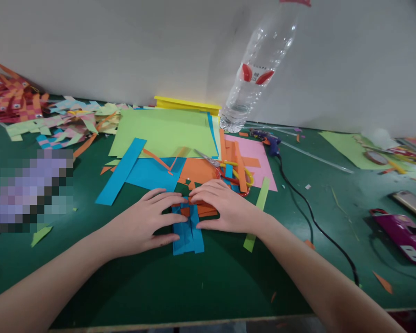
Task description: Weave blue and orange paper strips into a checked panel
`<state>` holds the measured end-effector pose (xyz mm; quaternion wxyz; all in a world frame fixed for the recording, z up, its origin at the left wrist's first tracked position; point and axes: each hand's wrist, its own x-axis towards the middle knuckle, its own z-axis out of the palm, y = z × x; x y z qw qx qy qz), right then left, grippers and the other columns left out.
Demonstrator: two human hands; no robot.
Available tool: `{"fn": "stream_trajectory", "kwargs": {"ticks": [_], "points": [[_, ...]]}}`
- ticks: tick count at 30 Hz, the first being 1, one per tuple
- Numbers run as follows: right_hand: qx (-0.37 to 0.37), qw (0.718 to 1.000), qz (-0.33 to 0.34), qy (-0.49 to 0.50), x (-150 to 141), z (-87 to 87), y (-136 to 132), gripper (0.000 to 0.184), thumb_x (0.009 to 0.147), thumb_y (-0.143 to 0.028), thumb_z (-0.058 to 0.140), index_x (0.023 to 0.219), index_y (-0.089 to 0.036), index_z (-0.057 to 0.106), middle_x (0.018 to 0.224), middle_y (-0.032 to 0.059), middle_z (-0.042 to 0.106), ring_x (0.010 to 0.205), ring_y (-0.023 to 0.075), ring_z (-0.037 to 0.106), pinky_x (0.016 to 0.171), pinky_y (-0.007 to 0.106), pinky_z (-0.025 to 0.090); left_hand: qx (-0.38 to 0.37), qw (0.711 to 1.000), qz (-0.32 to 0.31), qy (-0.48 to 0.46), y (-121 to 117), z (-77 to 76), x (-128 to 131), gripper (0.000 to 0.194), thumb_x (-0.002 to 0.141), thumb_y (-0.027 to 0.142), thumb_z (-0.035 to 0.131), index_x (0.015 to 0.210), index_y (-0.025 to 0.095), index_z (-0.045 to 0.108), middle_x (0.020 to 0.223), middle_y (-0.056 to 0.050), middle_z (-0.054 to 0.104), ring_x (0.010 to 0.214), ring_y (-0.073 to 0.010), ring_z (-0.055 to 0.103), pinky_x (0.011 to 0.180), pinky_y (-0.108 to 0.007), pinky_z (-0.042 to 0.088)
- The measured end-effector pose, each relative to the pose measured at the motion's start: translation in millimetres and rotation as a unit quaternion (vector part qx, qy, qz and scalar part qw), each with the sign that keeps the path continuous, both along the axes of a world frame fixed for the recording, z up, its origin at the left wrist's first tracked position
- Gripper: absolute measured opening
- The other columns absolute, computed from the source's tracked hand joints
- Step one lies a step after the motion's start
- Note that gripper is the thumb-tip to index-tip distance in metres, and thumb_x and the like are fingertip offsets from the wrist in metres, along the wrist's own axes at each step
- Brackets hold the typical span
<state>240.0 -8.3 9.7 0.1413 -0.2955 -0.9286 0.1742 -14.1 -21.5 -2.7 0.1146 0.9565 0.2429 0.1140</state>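
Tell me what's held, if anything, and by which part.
Left hand touches the left side of the blue-and-orange paper strips; right hand, the upper right. Whether either grips or presses cannot be told.

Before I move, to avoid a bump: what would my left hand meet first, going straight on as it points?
Your left hand would likely meet the right hand first, across the blue paper strips; depth is unclear.

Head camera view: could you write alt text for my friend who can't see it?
A person's left hand and right hand touch crossed blue and orange paper strips on a green table. Beyond them lie coloured paper sheets and scissors, with a clear plastic bottle near the pale wall.
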Motion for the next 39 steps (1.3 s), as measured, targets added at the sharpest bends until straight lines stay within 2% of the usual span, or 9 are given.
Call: {"fn": "stream_trajectory", "kwargs": {"ticks": [5, 9, 13, 18, 26, 39], "points": [[-0.001, 1.0, 0.003, 0.005, 0.9, 1.4, 0.2, 0.037, 0.082, -0.038, 0.065, 0.112, -0.019, 0.057, 0.12, 0.008, 0.061, 0.113, 0.022, 0.052, 0.1, 0.04, 0.032, 0.006, 1.0, 0.007, -0.004, 0.2, -0.3, 0.8, 0.029, 0.093, 0.033, 0.051, 0.121, 0.028, 0.054, 0.136, -0.007, 0.046, 0.13, -0.0252, 0.037, 0.108, -0.049, 0.028], [-0.004, 1.0, 0.0, -0.005, 2.2, 4.6, -0.2, 0.034, 0.079, -0.029, 0.065, 0.111, -0.019, 0.058, 0.124, 0.008, 0.06, 0.114, 0.0231, 0.052, 0.101, 0.042, 0.033, 0.028, 0.998, 0.051, -0.024, 2.0, 0.1, -0.8, 0.029, 0.095, 0.022, 0.043, 0.122, 0.024, 0.051, 0.13, -0.008, 0.051, 0.125, -0.0221, 0.042, 0.103, -0.042, 0.034], [-0.015, 1.0, -0.003, -0.016, 4.0, 7.6, 0.5, 0.039, 0.077, -0.023, 0.065, 0.114, -0.018, 0.058, 0.125, 0.0078, 0.059, 0.116, 0.023, 0.05, 0.101, 0.042, 0.034, 0.016, 0.997, 0.073, -0.004, 4.5, -1.0, -5.7, 0.04, 0.091, 0.021, 0.048, 0.131, 0.024, 0.043, 0.135, -0.006, 0.05, 0.126, -0.0222, 0.042, 0.106, -0.042, 0.032], [-0.023, 1.0, -0.001, -0.018, 5.8, 8.2, 2.8, 0.036, 0.079, -0.027, 0.065, 0.114, -0.018, 0.059, 0.121, 0.0071, 0.062, 0.114, 0.0218, 0.051, 0.101, 0.041, 0.035, -0.013, 0.998, 0.066, 0.021, 6.8, -2.3, -8.3, 0.044, 0.09, 0.027, 0.053, 0.132, 0.026, 0.041, 0.138, -0.004, 0.048, 0.129, -0.0216, 0.04, 0.108, -0.042, 0.028], [-0.015, 1.0, -0.003, -0.022, 6.3, 6.6, 4.0, 0.029, 0.084, -0.032, 0.062, 0.11, -0.019, 0.061, 0.119, 0.006, 0.063, 0.112, 0.0214, 0.053, 0.099, 0.04, 0.037, 0.008, 0.998, 0.068, 0.005, 7.5, -3.0, -6.1, 0.035, 0.092, 0.028, 0.052, 0.126, 0.023, 0.048, 0.13, -0.006, 0.056, 0.121, -0.022, 0.048, 0.102, -0.04, 0.035], [0.004, 1.0, -0.007, -0.012, 7.3, 1.2, 5.3, 0.027, 0.086, -0.029, 0.06, 0.11, -0.019, 0.061, 0.118, 0.0056, 0.064, 0.112, 0.0203, 0.054, 0.099, 0.04, 0.039, 0.012, 0.998, 0.06, -0.01, 7.8, -5.3, -4.7, 0.031, 0.094, 0.029, 0.05, 0.124, 0.024, 0.051, 0.131, -0.005, 0.056, 0.123, -0.0207, 0.047, 0.103, -0.039, 0.034]]}}
